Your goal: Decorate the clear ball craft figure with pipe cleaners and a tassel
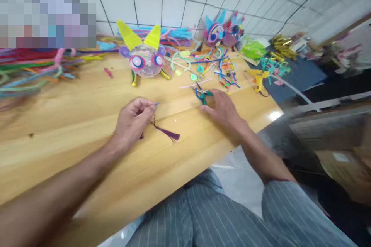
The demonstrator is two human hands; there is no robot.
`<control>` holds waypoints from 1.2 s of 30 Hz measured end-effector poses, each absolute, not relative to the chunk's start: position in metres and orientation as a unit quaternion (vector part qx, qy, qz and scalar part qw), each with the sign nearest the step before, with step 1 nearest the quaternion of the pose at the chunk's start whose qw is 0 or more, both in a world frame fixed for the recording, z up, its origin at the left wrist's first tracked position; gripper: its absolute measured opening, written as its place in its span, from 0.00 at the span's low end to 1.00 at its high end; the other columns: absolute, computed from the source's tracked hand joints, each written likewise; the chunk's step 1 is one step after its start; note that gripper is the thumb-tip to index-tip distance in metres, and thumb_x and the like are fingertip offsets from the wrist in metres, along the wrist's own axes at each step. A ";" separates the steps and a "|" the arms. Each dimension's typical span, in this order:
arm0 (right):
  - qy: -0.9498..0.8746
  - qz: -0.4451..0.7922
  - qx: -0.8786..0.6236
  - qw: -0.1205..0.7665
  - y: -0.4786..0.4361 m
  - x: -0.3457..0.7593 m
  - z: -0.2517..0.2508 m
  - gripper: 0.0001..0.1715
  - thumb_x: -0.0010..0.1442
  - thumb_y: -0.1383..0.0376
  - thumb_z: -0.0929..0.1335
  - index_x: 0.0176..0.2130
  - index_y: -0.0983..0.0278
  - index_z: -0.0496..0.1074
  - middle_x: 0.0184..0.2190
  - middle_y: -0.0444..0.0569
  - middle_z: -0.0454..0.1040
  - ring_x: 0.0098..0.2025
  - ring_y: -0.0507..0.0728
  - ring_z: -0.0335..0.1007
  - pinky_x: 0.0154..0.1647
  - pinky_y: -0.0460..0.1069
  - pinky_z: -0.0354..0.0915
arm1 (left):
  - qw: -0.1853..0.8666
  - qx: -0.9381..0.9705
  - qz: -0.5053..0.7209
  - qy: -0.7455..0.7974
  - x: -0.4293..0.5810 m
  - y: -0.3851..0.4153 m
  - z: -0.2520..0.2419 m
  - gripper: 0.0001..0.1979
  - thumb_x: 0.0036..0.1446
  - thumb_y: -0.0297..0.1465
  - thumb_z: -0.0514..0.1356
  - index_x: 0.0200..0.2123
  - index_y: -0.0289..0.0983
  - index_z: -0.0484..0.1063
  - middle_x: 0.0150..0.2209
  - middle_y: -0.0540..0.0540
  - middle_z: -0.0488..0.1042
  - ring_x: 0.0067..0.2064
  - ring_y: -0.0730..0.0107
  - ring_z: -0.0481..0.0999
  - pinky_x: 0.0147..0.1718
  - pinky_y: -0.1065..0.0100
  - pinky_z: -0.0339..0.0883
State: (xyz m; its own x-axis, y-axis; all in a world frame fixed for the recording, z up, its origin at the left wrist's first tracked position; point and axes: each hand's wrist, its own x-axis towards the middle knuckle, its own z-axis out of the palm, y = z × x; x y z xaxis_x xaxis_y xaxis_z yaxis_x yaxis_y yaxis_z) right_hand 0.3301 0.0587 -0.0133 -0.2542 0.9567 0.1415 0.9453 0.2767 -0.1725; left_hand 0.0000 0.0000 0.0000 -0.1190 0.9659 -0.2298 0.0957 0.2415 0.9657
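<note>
Left hand (pixel 135 117) pinching blue stem (pixel 157 104). Right hand (pixel 222 107) half-open at pliers (pixel 202 92), contact unclear: just right of frame centre, nose upper-left, handles toward that nearer hand.

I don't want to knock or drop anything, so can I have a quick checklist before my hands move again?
1. Blue piece pinched in left hand: ok, its tip shows past the fingertips.
2. Purple tassel joined to the blue piece: cannot tell; the fingers hide any link.
3. Teal-handled tool firmly gripped by right hand: cannot tell; the fingers are at its handles.
4. Yellow-eared figure upright and apart from both hands: ok.
5. Yellow glue gun apart from both hands: ok.
</note>
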 end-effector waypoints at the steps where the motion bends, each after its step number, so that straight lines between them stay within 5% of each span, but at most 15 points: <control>1: -0.791 0.022 -0.602 0.108 0.058 0.327 -0.015 0.43 0.66 0.47 0.74 0.68 0.71 0.70 0.68 0.72 0.76 0.69 0.79 0.71 0.73 0.71 0.66 | 0.502 0.434 0.428 0.614 0.000 -0.002 0.002 0.14 0.57 0.41 0.69 0.40 0.39 0.76 0.24 0.56 0.67 0.20 0.75 0.59 0.11 0.74 0.59; 13: -0.796 -0.006 -0.595 0.112 0.065 0.327 -0.027 0.39 0.68 0.52 0.70 0.69 0.72 0.70 0.63 0.72 0.77 0.66 0.78 0.72 0.69 0.71 0.68 | 0.513 0.429 0.428 0.608 0.000 -0.004 0.008 0.12 0.55 0.38 0.70 0.39 0.38 0.76 0.23 0.57 0.68 0.22 0.77 0.59 0.17 0.76 0.54; 22: -0.742 -0.010 -0.582 0.334 0.074 0.367 -0.014 0.20 0.68 0.59 0.67 0.56 0.59 0.79 0.43 0.52 0.83 0.46 0.64 0.80 0.56 0.63 0.77 | 0.514 0.431 0.434 0.602 0.002 -0.004 0.012 0.10 0.56 0.36 0.70 0.37 0.38 0.76 0.23 0.56 0.68 0.22 0.76 0.60 0.16 0.75 0.54; 24: -0.759 -0.018 -0.573 0.308 0.066 0.371 -0.009 0.23 0.70 0.54 0.69 0.59 0.60 0.79 0.50 0.56 0.83 0.53 0.67 0.80 0.61 0.66 0.76 | 0.510 0.430 0.441 0.600 0.002 -0.003 0.011 0.09 0.57 0.36 0.69 0.36 0.38 0.76 0.22 0.56 0.68 0.22 0.76 0.59 0.16 0.74 0.53; 27: -0.783 -0.009 -0.583 0.217 0.042 0.372 -0.012 0.42 0.67 0.44 0.73 0.70 0.63 0.71 0.68 0.66 0.76 0.70 0.75 0.71 0.72 0.74 0.68 | 0.506 0.438 0.445 0.595 0.002 -0.002 0.009 0.09 0.56 0.38 0.68 0.35 0.39 0.76 0.22 0.56 0.68 0.20 0.76 0.58 0.15 0.73 0.56; 30: -0.791 0.012 -0.598 0.128 0.015 0.374 -0.021 0.57 0.65 0.39 0.74 0.78 0.64 0.60 0.75 0.70 0.67 0.77 0.79 0.62 0.76 0.78 0.61 | 0.502 0.458 0.448 0.581 0.002 -0.002 0.006 0.09 0.56 0.37 0.68 0.34 0.39 0.76 0.22 0.55 0.68 0.21 0.76 0.60 0.17 0.72 0.59; 36: -0.783 -0.020 -0.613 0.103 -0.004 0.375 -0.037 0.43 0.73 0.45 0.66 0.75 0.67 0.64 0.66 0.71 0.74 0.67 0.77 0.70 0.70 0.75 0.68 | 0.498 0.464 0.469 0.563 0.001 -0.001 0.000 0.08 0.55 0.37 0.68 0.34 0.39 0.77 0.22 0.55 0.68 0.23 0.75 0.61 0.21 0.72 0.57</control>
State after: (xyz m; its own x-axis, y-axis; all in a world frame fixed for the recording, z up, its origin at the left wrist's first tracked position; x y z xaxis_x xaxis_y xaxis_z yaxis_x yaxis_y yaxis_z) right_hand 0.3746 -0.0040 -0.0370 -0.2278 0.9557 0.1862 0.9639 0.2484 -0.0958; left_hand 0.0006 -0.0006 -0.0003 -0.0737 0.9894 -0.1247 0.0560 0.1290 0.9901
